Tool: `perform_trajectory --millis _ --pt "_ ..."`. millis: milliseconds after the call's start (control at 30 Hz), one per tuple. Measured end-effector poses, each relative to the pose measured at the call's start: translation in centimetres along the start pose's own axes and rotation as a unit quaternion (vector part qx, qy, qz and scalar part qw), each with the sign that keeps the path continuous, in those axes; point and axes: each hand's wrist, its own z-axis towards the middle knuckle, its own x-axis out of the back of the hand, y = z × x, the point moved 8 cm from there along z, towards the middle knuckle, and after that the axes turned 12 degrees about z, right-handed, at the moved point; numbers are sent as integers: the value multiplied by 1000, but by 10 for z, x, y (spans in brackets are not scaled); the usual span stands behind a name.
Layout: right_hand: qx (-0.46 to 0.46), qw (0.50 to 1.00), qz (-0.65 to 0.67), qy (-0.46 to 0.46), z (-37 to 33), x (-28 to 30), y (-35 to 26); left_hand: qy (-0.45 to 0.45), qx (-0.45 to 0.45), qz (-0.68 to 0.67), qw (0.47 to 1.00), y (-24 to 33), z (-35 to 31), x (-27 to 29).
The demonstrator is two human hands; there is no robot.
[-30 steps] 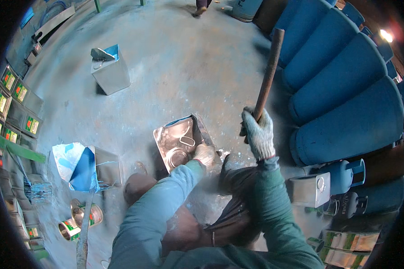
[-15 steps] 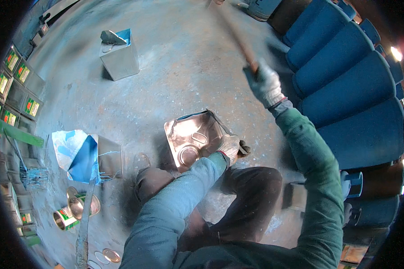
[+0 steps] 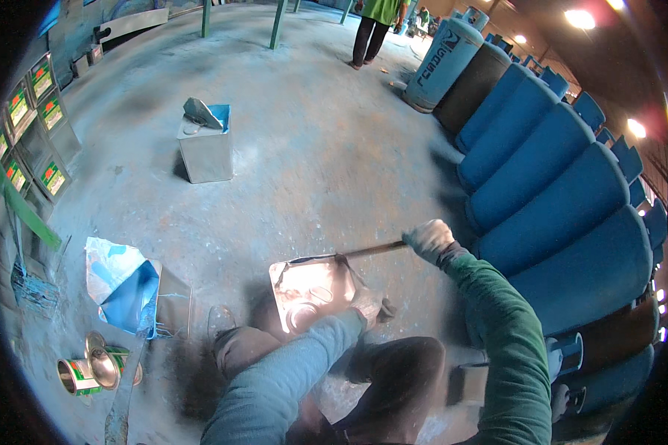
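Note:
Between my bent knees stands a square metal tin (image 3: 293, 285), its shiny top carrying a round lid and a carry handle. My gloved left hand (image 3: 367, 304) lies at the tin's right edge, closed on a dark knife-like tool (image 3: 386, 310) whose strip runs along that edge; its exact kind is hard to make out. My gloved right hand (image 3: 429, 241), out to the right, is wrapped round the end of a long stick (image 3: 375, 251). The stick's other end meets the tin's far right corner, by the dark strip.
A cut-open tin with blue paint (image 3: 174, 297) stands left, a paint-coated strip (image 3: 130, 386) leaning in it. Small cans (image 3: 82, 377) lie nearby. Another opened tin (image 3: 206, 156) stands ahead. Blue gas cylinders (image 3: 549, 178) line the right. Far off, a person (image 3: 371, 30) stands.
My right hand has swung down with the stick, from raised ahead to the tin's corner. My left hand stays at the tin's edge. The view has tilted up, showing more of the far floor.

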Motion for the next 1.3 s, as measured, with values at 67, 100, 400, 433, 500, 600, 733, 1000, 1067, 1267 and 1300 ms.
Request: perform_trajectory --millis 67,100,400,433,500,600,733,1000,1067,1267,1300 --pt "-40 993 31 110 -7 21 19 5 2 31 1000 -6 -2 5" --pt "-78 985 32 151 -10 34 29 13 11 16 1000 -10 -1 7" --pt "-81 641 635 423 -33 123 16 24 60 -163 985 -52 44 22" --pt "-109 615 670 400 -28 110 14 29 72 -169 983 -57 45 25" --pt "-45 571 724 385 -16 87 1 -17 81 -227 970 -59 43 22" --pt "-116 939 245 213 -8 34 -6 -62 51 -162 984 -50 34 21" --pt "-55 974 86 203 -3 18 15 -26 -120 123 985 -9 19 34" --pt "-67 738 478 472 -13 74 29 72 47 -29 996 -10 -23 12" --pt "-104 878 322 339 -10 42 12 67 36 11 997 -2 -26 12" --pt "-141 947 157 241 -17 21 43 -10 -281 866 413 26 -37 -24" --pt "-148 911 194 331 -19 40 49 18 -279 842 461 32 -37 -20"
